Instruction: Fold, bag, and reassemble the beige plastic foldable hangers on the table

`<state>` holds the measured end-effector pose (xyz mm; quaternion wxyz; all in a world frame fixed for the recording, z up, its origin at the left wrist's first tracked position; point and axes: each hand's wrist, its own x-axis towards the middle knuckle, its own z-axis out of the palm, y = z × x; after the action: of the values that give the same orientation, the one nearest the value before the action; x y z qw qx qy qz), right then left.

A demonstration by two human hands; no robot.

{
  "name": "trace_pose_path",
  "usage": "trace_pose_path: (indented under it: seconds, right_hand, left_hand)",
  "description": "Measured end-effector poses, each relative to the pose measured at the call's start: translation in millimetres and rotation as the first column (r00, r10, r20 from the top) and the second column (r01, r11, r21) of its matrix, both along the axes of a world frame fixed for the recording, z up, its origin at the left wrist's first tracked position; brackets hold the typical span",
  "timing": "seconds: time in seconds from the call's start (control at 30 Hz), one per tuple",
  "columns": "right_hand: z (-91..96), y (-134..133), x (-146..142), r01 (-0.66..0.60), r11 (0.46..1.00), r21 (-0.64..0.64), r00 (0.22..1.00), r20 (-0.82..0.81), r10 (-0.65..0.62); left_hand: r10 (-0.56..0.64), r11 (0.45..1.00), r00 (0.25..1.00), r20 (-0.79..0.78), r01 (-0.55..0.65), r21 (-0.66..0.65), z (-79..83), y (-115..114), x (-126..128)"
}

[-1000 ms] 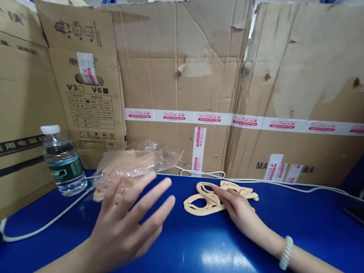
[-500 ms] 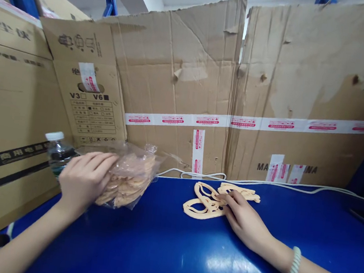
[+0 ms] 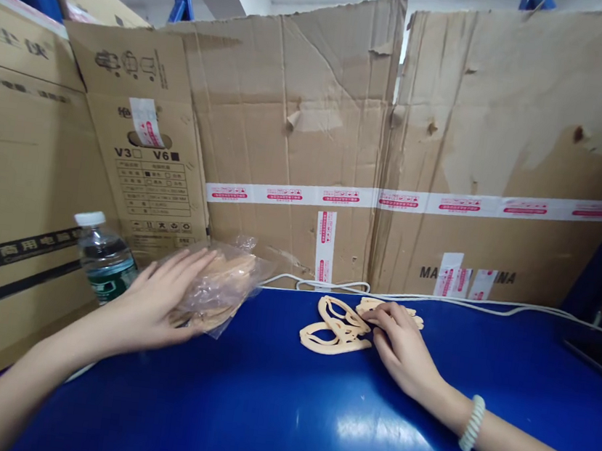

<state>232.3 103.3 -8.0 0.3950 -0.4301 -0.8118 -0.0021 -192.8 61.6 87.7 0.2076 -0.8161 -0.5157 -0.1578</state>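
Observation:
My left hand (image 3: 162,304) lies with stretched fingers across a clear plastic bag (image 3: 233,283) that holds several beige pieces; the thumb is apart, near the bag's lower edge. My right hand (image 3: 401,344) has its fingers bent over a small group of beige plastic folding hangers, their tips closed on one of them. A folding hanger (image 3: 334,339) with looped, open arms lies flat to the left of these fingers. Another folding hanger (image 3: 371,306) lies behind the fingers, partly hidden by them.
A water bottle (image 3: 105,256) with a white cap stands left of the bag, against cardboard boxes. Tall cardboard sheets (image 3: 300,145) wall off the back of the blue table (image 3: 256,410). White cable (image 3: 488,307) runs along the rear edge. A dark flat object (image 3: 599,364) lies far right.
My left hand has opened from its grip at the bag's top and now lies flat over it. The bag has settled lower. My right hand stays at the hangers.

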Motion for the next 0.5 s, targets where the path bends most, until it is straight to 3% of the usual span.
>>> trace_pose_path:
  seconds: [0.1, 0.17, 0.27, 0.5]
  right_hand:
    - [0.2, 0, 0, 0.021, 1.0, -0.01, 1.0, 0.0, -0.021]
    - [0.4, 0, 1, 0.038, 0.999, -0.012, 0.999, 0.002, -0.038]
    - [-0.2, 1, 1, 0.036, 0.999, -0.028, 0.999, -0.005, -0.036]
    - [-2.4, 2, 1, -0.016, 0.998, -0.061, 0.999, -0.042, 0.013]
  left_hand:
    - [0.025, 0.999, 0.999, -0.021, -0.024, 0.045, 7.2, -4, 8]
    - [-0.04, 0.997, 0.999, -0.024, 0.042, 0.069, 13.5, -8, 11]
    - [-0.155, 0.988, 0.987, -0.029, 0.156, 0.018, 19.2, -11, 14]
    - [-0.143, 0.982, 0.981, 0.129, 0.157, -0.105, 15.2, -5, 19]
